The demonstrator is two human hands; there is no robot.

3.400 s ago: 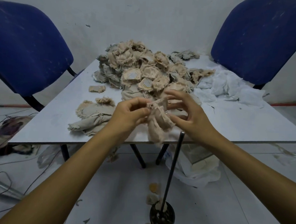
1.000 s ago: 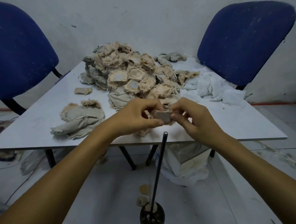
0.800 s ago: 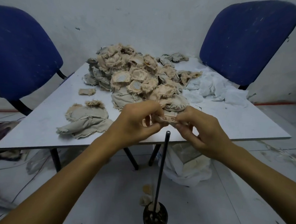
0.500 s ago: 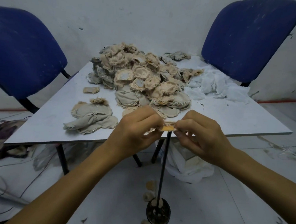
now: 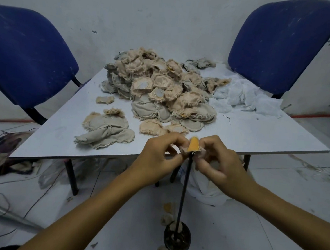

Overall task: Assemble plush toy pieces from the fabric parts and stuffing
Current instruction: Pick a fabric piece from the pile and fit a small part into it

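Left hand (image 5: 158, 155) & right hand (image 5: 218, 162) pinch small orange fabric piece (image 5: 194, 145) over upright black metal rod (image 5: 183, 192). Big beige fabric-parts heap (image 5: 158, 88) at table's far edge untouched; most work left.

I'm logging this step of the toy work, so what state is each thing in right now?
Orange fabric piece: pulled over the rod's tip, pinched from both sides.
Left hand: pinches the piece.
Right hand: pinches the piece.
Metal rod: upright in its round floor base.
Fabric pile: heaped on the table.
White stuffing: loose beside the pile.
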